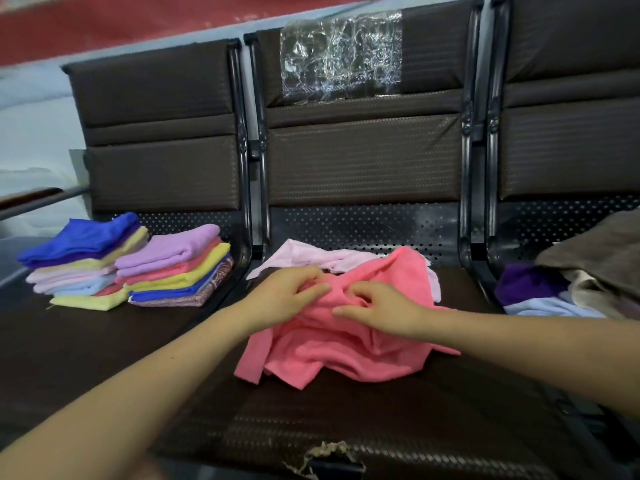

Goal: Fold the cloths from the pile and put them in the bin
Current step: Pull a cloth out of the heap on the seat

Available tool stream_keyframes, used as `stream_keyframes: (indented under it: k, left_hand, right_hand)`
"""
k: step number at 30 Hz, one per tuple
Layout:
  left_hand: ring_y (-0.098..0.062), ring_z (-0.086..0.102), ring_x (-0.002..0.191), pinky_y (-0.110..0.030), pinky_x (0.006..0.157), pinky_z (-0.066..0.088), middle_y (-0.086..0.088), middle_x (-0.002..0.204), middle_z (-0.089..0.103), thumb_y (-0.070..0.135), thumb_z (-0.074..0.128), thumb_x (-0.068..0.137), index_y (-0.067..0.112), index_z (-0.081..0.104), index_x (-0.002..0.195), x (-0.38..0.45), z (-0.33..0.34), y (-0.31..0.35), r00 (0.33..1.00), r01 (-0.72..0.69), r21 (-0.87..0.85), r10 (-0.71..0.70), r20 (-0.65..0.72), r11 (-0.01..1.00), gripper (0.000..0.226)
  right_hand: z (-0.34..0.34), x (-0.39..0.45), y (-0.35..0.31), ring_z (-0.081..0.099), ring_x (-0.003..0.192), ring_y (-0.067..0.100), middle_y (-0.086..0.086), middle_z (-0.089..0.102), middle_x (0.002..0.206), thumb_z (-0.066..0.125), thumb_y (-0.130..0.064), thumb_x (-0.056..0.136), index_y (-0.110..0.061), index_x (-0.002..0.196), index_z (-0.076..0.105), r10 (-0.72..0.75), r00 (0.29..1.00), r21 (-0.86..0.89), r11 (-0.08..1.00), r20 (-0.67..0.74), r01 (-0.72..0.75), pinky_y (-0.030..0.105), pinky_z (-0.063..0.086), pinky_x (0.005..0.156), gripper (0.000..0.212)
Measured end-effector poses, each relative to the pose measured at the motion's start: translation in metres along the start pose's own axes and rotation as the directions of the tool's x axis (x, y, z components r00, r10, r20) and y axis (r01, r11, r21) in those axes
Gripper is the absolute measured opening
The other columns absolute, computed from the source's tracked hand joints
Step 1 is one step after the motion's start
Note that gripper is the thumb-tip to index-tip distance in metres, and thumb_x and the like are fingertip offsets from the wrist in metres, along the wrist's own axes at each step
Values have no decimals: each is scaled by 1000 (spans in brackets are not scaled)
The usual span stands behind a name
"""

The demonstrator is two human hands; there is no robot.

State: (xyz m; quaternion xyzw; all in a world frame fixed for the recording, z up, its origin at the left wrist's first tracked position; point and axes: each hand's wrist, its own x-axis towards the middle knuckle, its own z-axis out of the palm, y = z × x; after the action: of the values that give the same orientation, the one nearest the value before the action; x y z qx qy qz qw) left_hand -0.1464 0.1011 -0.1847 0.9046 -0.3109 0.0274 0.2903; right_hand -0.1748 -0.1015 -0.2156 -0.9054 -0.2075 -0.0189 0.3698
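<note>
Coral-pink cloth (349,327) lies crumpled at the centre of the frame, on the middle seat (346,417) of a row of dark brown padded chairs. Both hands are on its upper part: the left hand (287,299) and the right hand (384,308) sit close together, fingers curled and pinching bunched folds of the fabric. Just behind it, toward the upper centre, a pale pink cloth (304,256) lies flat and partly under the coral one. At the left of the frame two stacks of folded cloths (128,265) stand side by side on the next seat. At the right edge an unfolded pile (568,289) of purple, pale blue and brown cloth lies heaped.
</note>
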Motion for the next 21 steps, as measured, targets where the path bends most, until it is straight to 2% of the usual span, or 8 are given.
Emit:
stream_keyframes:
  k: [5,7,9,12,14,16,18,21]
  left_hand:
    - [1,53,67,-16,63,40,21,72,60,62,55,76,34,61,74,-6,-12,-31,1000,30,51,-30,0,998,28]
    - [1,52,65,-18,62,40,18,69,59,66,51,72,33,62,71,-6,-15,-44,997,78,54,-78,1,995,35]
    - [-3,49,63,-27,64,42,4,67,58,67,48,72,19,64,72,-4,-13,-58,993,110,81,-114,37,991,50]
    - [-4,42,58,-32,62,39,-2,61,48,65,49,74,2,55,69,0,-10,-67,976,183,115,-195,101,976,64]
    - [-4,38,54,-29,57,35,3,58,43,47,61,84,6,49,61,3,-4,-72,958,257,102,-267,105,961,49]
    - [-3,38,52,-23,55,34,6,56,44,29,64,89,16,47,59,6,6,-76,933,347,78,-352,76,935,37]
    - [-7,46,58,-22,57,37,8,59,50,23,62,90,18,55,64,6,21,-80,887,460,30,-461,35,887,28]
    - [-13,51,64,-24,61,40,4,64,55,20,58,92,19,58,66,8,38,-73,806,592,-61,-592,22,804,25]
  right_hand:
    - [-15,10,9,39,52,-2,-11,44,62,69,-23,87,-23,73,49,80,994,145,985,72,-90,15,33,54,24]
    - [-25,13,17,44,56,-2,-7,51,67,65,-19,90,-13,82,61,111,991,83,990,72,-117,14,36,58,11]
    - [-41,14,25,44,56,2,-1,51,67,61,-18,92,2,82,63,148,989,32,988,2,-148,14,34,54,23]
    - [-68,12,42,46,59,10,-5,50,61,61,-27,92,-13,62,53,171,977,-223,955,-129,-197,17,31,51,33]
    - [-81,7,55,46,60,12,-8,47,60,58,-34,92,-21,58,43,219,951,-419,859,-218,-294,24,31,52,39]
    - [-86,1,69,50,68,17,-5,48,64,57,-36,92,-22,60,43,338,901,-443,787,-272,-429,31,33,59,38]
    - [-81,-5,80,51,69,18,-3,50,64,60,-29,92,-21,60,47,505,831,-237,799,-232,-552,28,36,57,35]
    - [-59,-17,78,53,65,18,7,57,71,63,-12,89,-13,67,55,641,765,417,681,59,-602,26,43,60,23]
